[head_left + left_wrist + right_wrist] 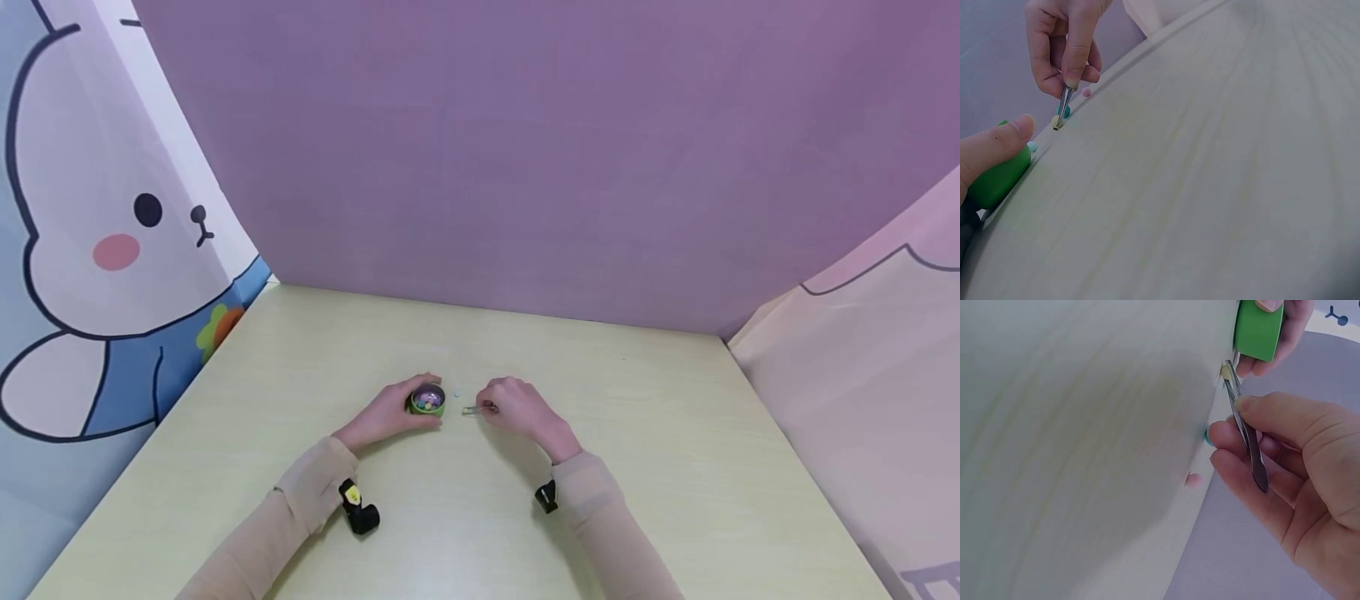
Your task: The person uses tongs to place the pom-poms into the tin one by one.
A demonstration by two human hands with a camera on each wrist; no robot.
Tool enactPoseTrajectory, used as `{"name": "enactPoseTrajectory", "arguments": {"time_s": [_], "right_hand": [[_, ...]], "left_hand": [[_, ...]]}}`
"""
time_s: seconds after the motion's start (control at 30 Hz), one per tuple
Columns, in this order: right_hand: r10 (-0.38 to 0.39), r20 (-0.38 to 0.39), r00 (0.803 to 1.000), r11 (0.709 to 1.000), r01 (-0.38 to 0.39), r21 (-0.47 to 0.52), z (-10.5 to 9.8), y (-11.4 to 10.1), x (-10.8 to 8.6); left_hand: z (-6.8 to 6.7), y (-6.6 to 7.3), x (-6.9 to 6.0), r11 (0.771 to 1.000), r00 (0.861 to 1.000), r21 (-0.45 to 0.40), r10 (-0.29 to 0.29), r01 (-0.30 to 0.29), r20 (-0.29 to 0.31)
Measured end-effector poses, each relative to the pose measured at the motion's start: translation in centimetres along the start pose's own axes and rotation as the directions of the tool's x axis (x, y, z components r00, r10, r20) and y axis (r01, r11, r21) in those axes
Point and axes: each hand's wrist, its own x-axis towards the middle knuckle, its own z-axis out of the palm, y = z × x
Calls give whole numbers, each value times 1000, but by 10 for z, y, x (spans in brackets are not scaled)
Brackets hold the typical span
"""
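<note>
My left hand (390,410) curves round a small green round container (1260,334), thumb on the near side and fingers on the far side. Several small coloured balls lie inside it in the head view. Just right of it, my right hand (521,408) pinches metal tweezers (1249,434) between thumb and fingers. A yellow ball (1225,372) is at the tweezer tips, low by the tabletop; whether they squeeze it I cannot tell. Nearby are a teal ball (1208,437), a pink ball (1194,480) and a pale blue ball (1032,147), the last close to my left thumb.
Beneath both hands spreads a pale wood-look table (450,517). A purple cloth (525,167) closes off its far edge. Printed cloths stand at both sides, the left one with a cartoon animal (82,192). Each wrist wears a small black camera (363,518).
</note>
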Motion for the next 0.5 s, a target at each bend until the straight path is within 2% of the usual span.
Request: {"name": "enactPoseTrajectory", "arguments": {"time_s": [0.5], "right_hand": [[-12,-10,1000,999,12,-44,2,0,-1]], "left_hand": [[1,0,-1,1000,1000,-5,2,-2,-1]]}}
